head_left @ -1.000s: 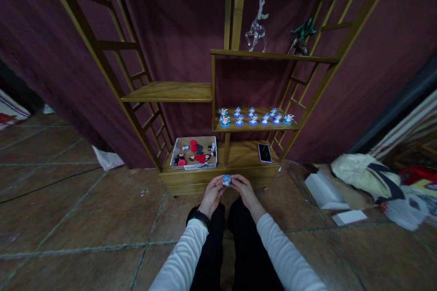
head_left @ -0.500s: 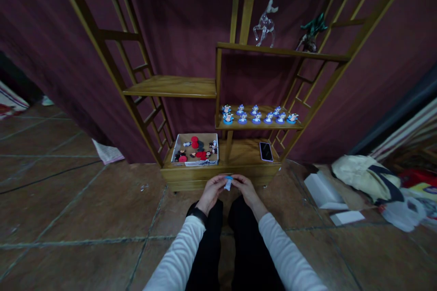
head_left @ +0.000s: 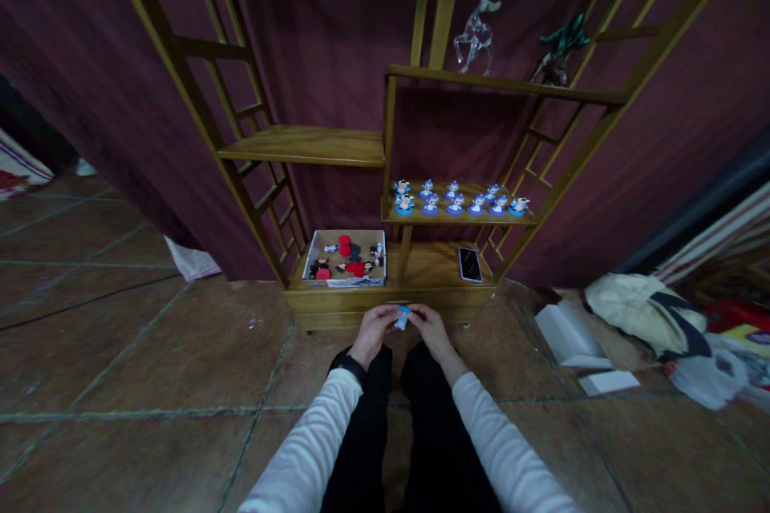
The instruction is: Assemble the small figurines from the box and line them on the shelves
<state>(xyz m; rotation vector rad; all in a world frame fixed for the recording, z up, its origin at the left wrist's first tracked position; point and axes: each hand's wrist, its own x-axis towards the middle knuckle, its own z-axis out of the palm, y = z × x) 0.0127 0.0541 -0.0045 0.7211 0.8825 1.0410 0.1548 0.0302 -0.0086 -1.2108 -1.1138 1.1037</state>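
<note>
Low in front of the shelf unit, my left hand (head_left: 374,329) and my right hand (head_left: 431,327) meet at their fingertips. Between them they pinch a small white figurine (head_left: 402,322) with a blue part at its top; its finer details are too small to make out. A dark band circles my left wrist. Just beyond my hands, on the bottom shelf, a shallow cardboard box (head_left: 314,248) holds several small figures and red round pieces. Above and to the right, several small blue, white and purple figurines (head_left: 455,204) stand in two rows on the middle shelf.
A phone (head_left: 470,264) lies on the bottom shelf at the right. On the top shelf stand a clear deer ornament (head_left: 475,40) and a green-brown ornament (head_left: 557,56). White boxes (head_left: 569,337), a cream bag (head_left: 638,309) and plastic bags (head_left: 707,373) lie on the floor at right.
The camera view has shifted slightly, so the upper shelves sit a little higher and further right. Both hands keep their hold on the figurine in nearly the same place.
</note>
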